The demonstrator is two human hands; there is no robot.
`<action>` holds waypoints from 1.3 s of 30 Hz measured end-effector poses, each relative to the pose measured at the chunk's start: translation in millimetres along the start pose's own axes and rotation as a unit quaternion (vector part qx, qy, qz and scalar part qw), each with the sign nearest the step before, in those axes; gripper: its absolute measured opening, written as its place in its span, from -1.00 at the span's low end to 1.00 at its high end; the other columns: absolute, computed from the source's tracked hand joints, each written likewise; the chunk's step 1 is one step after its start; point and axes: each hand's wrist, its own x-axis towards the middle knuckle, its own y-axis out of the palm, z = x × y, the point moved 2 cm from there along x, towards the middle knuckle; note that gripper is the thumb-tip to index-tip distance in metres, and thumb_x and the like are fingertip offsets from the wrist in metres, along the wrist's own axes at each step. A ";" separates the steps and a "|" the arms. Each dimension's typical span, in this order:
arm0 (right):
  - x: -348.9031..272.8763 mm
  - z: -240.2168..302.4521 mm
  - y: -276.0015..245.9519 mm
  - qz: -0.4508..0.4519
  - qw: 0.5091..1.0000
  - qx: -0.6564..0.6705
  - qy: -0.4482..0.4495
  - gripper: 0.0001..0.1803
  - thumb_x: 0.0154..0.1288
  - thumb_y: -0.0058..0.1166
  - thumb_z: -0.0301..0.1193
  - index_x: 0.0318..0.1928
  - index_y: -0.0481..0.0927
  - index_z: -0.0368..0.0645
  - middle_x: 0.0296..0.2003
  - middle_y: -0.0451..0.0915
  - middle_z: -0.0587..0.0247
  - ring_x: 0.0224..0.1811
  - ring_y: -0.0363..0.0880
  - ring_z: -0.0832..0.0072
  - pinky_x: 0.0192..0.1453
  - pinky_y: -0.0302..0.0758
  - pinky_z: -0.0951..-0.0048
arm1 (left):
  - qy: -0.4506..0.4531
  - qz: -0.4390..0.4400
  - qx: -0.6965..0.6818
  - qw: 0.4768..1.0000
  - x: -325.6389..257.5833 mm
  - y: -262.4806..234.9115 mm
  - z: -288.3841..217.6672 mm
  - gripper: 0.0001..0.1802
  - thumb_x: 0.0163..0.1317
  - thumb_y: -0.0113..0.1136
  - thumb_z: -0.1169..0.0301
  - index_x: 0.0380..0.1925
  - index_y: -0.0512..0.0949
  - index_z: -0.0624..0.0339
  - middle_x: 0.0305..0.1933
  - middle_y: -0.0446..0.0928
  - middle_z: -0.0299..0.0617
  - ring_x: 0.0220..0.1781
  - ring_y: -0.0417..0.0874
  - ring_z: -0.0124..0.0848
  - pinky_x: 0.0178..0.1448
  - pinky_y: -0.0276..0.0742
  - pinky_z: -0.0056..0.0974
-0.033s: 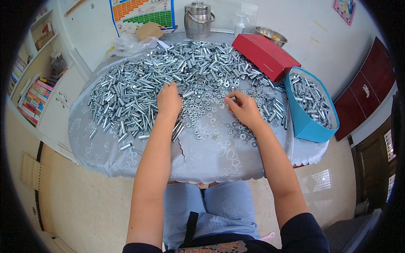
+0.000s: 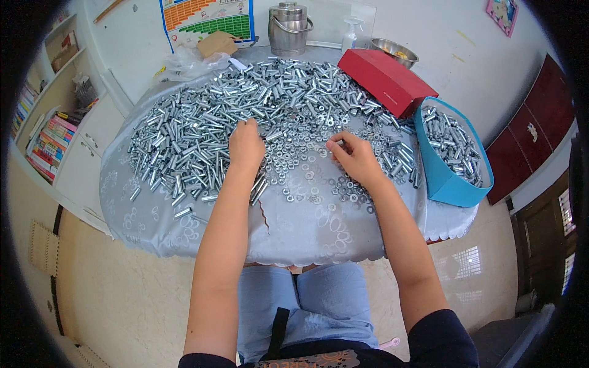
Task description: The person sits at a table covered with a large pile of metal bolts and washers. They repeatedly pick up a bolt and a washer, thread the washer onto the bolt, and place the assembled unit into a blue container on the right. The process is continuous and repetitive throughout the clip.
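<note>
My left hand [image 2: 246, 147] reaches into the right part of a wide heap of shiny metal tubes [image 2: 184, 132]. Its fingers are curled closed, and whatever they grip is hidden from view. To the right, my right hand [image 2: 357, 158] hovers at the spread of small metal washers [image 2: 282, 161], thumb and forefinger drawn together in a pinch. Anything between those fingertips is too small to make out. Washers lie between the two hands and under the right one, and a few tubes rest beside my left wrist.
A blue fabric bin [image 2: 451, 178] full of tubes stands at the right edge of the table, with a red box [image 2: 389, 80] behind it. Along the back are a steel pot [image 2: 288, 30], a spray bottle [image 2: 349, 38], a metal bowl [image 2: 405, 56] and a plastic bag [image 2: 187, 64].
</note>
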 end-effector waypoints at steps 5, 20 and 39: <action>-0.4 0.5 -1.6 -0.008 1.000 -0.008 0.001 -0.78 0.17 0.09 -0.33 -0.28 0.53 -0.24 -0.63 0.53 0.24 -0.59 0.48 0.57 -0.46 0.39 0.53 | 0.023 -0.068 -0.142 0.987 -0.5 -6.1 -4.6 -0.77 -0.04 0.05 0.68 -0.31 0.45 0.27 -0.25 0.47 -0.01 -0.23 0.56 -0.10 -0.17 0.49 -0.18; 5.5 -7.5 4.9 0.008 0.984 0.179 -0.012 -0.75 0.09 0.15 -0.53 -0.17 0.49 -0.27 -0.28 0.57 0.27 -0.30 0.51 0.64 -0.24 0.43 0.63 | 0.008 0.151 -0.590 0.793 -13.8 -10.8 -65.2 -0.75 0.08 0.18 0.55 -0.19 0.48 0.30 -0.18 0.57 -0.13 -0.14 0.57 -0.47 -0.06 0.46 -0.42; 3.5 2.2 1.2 0.047 0.969 0.240 0.015 -0.73 0.07 0.19 -0.51 -0.18 0.53 -0.30 -0.32 0.57 0.27 -0.31 0.50 0.66 -0.22 0.43 0.63 | -0.030 0.253 -0.534 0.806 -22.8 -11.6 -73.4 -0.76 0.12 0.19 0.34 -0.24 0.58 0.22 -0.47 0.50 -0.41 -0.50 0.33 -0.68 -0.42 0.24 -0.55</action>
